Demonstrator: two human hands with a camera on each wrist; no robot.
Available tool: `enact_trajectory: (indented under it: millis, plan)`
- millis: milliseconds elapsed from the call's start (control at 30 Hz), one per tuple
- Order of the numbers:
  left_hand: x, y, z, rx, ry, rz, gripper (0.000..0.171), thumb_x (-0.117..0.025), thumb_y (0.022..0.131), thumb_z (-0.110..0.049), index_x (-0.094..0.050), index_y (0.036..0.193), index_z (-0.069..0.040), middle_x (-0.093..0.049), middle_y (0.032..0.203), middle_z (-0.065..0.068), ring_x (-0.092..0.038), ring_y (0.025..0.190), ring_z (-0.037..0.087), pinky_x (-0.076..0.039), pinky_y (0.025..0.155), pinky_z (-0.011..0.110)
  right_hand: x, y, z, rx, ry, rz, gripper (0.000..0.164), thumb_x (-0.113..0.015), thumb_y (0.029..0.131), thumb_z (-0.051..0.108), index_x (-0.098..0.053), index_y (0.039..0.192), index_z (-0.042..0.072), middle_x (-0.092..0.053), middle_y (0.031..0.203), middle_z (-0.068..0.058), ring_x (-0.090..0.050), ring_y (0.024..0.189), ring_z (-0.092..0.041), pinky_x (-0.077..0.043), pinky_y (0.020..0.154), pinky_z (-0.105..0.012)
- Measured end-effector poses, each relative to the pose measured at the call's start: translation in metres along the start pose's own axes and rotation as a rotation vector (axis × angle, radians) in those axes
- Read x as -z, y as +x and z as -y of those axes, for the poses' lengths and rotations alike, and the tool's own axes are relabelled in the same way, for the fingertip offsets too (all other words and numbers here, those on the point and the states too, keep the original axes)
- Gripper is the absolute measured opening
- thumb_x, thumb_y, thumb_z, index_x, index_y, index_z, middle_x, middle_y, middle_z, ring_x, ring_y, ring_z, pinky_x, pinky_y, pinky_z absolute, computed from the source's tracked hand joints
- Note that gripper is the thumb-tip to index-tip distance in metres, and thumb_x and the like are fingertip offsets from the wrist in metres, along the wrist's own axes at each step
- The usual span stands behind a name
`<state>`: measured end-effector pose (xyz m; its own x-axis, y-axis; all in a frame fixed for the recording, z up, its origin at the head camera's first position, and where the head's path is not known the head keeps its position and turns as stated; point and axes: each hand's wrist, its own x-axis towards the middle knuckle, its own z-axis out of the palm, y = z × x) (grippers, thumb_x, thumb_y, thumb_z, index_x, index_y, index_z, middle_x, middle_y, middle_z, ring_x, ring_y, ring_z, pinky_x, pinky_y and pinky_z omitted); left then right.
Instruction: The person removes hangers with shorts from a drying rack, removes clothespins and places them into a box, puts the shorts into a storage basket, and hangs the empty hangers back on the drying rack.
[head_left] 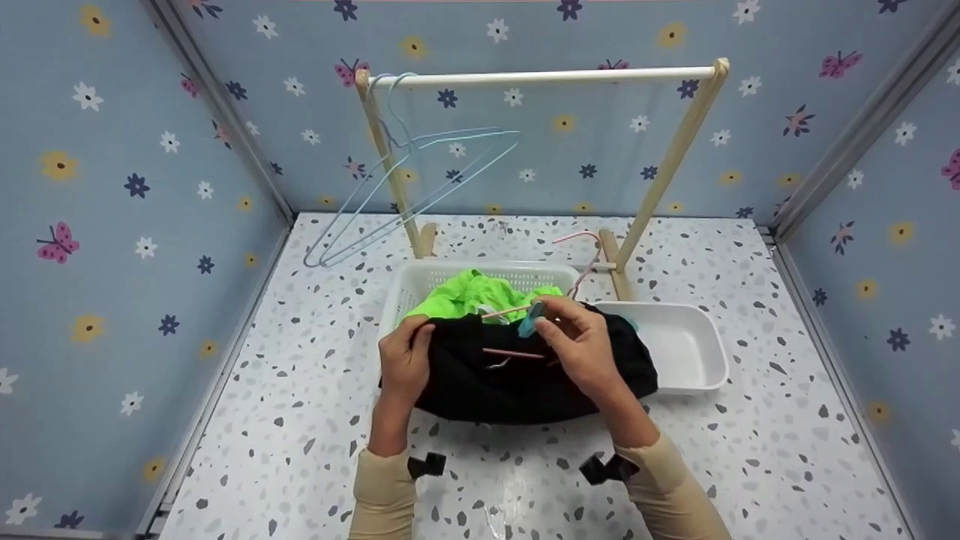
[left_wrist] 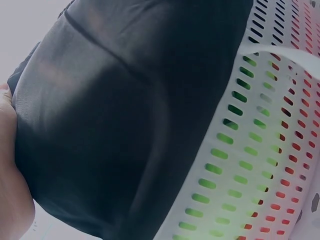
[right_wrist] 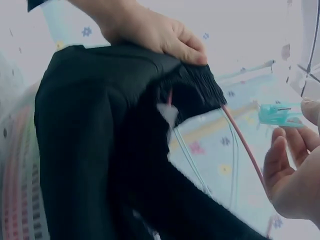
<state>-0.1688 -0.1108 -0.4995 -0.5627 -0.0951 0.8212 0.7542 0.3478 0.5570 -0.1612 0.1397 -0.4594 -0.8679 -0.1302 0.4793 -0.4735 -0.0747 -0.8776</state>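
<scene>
My left hand (head_left: 403,360) grips the elastic waistband of a black pair of pants (head_left: 495,390) at its left end. In the right wrist view that left hand (right_wrist: 160,37) pinches the gathered waistband (right_wrist: 205,85) from above. My right hand (head_left: 583,345) pinches a teal clothespin (head_left: 530,320) between thumb and fingers, close over the waistband. In the right wrist view the clothespin (right_wrist: 280,114) is apart from the black cloth. A pink hanger (head_left: 586,274) runs through the pants, its hook standing up behind my right hand; part of it is hidden by the cloth.
A white perforated basket (head_left: 397,292) with bright green clothing (head_left: 480,291) stands behind the pants. To its right is a white tray (head_left: 686,345). Two light blue hangers (head_left: 409,146) hang at the left of a wooden rack (head_left: 540,76). Patterned walls enclose three sides.
</scene>
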Motion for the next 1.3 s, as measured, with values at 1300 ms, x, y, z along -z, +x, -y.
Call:
enact_trajectory:
  millis: [1300]
  plan:
    - [0.014,-0.004,0.023,0.114,0.015,0.021,0.007,-0.063,0.088,0.01,-0.065,0.089,0.003,-0.068,0.081,0.012,-0.064,0.074,0.017,-0.047,0.074,0.02,0.165,-0.001,-0.074,-0.363,-0.467,-0.263,0.038,-0.077,0.085,0.014,-0.065,0.115,-0.007,-0.066,0.102,-0.02,-0.061,0.082,-0.013,-0.048,0.069,-0.02]
